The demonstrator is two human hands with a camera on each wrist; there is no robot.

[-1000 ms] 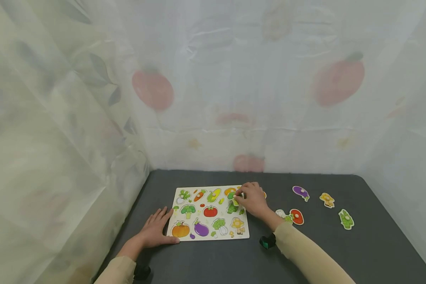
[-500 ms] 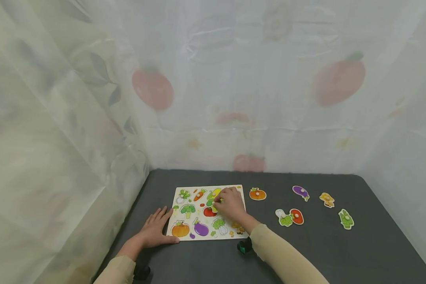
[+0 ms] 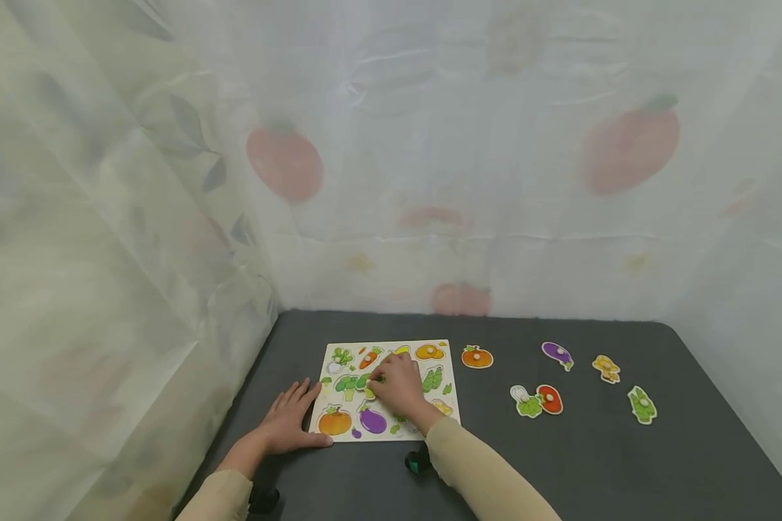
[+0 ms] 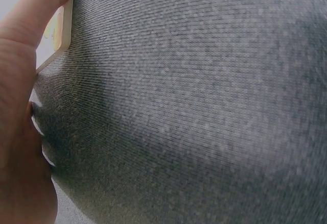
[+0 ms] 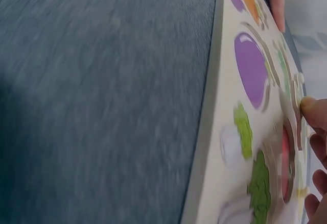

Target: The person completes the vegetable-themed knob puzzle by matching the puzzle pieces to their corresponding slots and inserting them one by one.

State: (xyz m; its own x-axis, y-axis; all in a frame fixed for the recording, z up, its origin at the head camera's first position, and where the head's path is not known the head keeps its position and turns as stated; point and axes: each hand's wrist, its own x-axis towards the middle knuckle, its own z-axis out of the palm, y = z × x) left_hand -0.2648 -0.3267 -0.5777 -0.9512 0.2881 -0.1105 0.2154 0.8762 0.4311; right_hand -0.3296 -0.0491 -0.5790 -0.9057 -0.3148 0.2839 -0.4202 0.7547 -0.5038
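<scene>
A white wooden puzzle board [image 3: 322, 396] with pictured vegetables lies on the table's left half. My left hand [image 3: 283, 425] rests along its left edge, fingers spread and thumb at the front corner. In the left wrist view, the thumb [image 4: 38, 9] touches the board's corner. My right hand [image 3: 400, 383] pinches a broccoli puzzle piece [image 3: 363, 381], held over the board just right of the printed broccoli [image 3: 347, 386]. In the right wrist view, the piece [image 5: 296, 114] appears edge-on at the fingertips. My right hand and wrist hide part of the board's middle and lower right.
Right of the board lie loose knobbed pieces: a pumpkin [image 3: 477, 357], an eggplant [image 3: 557, 355], mushrooms [image 3: 606, 368], peas [image 3: 642, 404], a cabbage [image 3: 526, 402] and a tomato [image 3: 550, 399]. The last two touch. A pale printed curtain [image 3: 378, 181] rises behind the dark table [image 3: 593, 463].
My right hand has carried the broccoli piece leftward across the board, from its upper right to beside the printed broccoli. The left hand has stayed at the left edge.
</scene>
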